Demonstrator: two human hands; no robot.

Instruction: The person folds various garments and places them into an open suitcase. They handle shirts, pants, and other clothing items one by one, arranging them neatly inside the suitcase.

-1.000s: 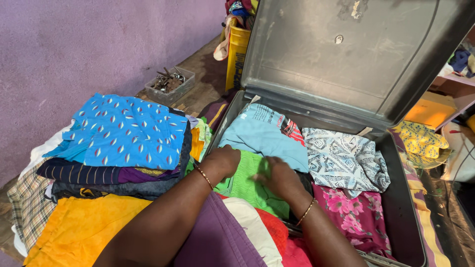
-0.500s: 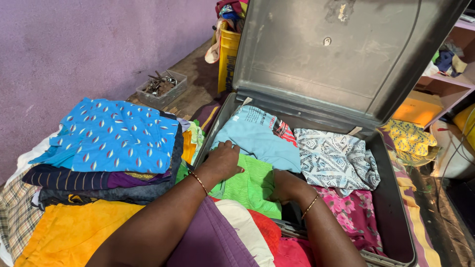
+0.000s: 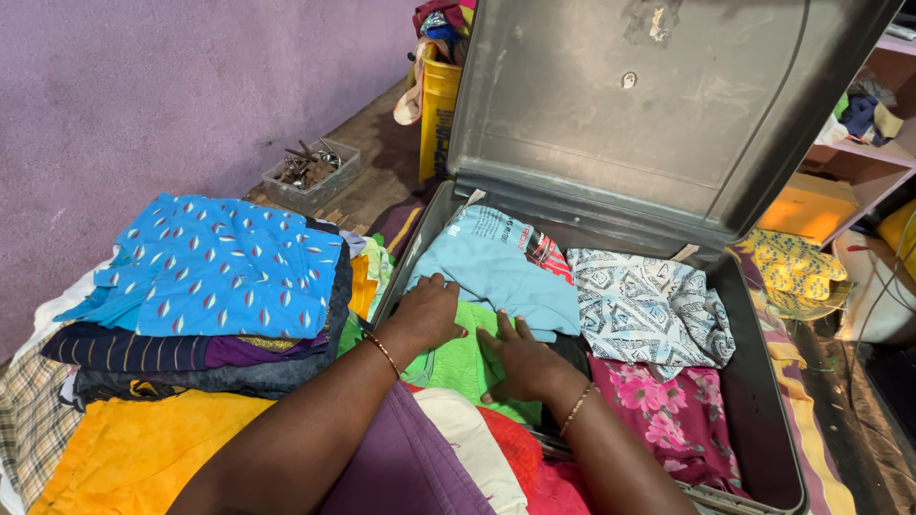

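An open grey metal trunk [image 3: 763, 420] holds folded clothes. My left hand [image 3: 427, 315] and my right hand [image 3: 523, 362] both lie flat on a bright green garment [image 3: 465, 367] at the trunk's near left, fingers spread. A light blue garment [image 3: 496, 272] lies just beyond my hands, touching the fingertips. Further right sit a white and blue patterned cloth [image 3: 649, 310] and a pink flowered cloth [image 3: 658, 405]. Each wrist carries a thin bangle.
A stack of folded clothes topped by a blue patterned piece [image 3: 215, 267] stands left of the trunk, with yellow cloth [image 3: 134, 453] in front. The raised lid [image 3: 658, 105] blocks the far side. A clear box of metal bits [image 3: 310, 174] and a yellow bin [image 3: 439, 114] sit behind.
My hands have shifted slightly on the green garment and now rest closer together, pressing it down. The view has dipped a little towards the trunk.
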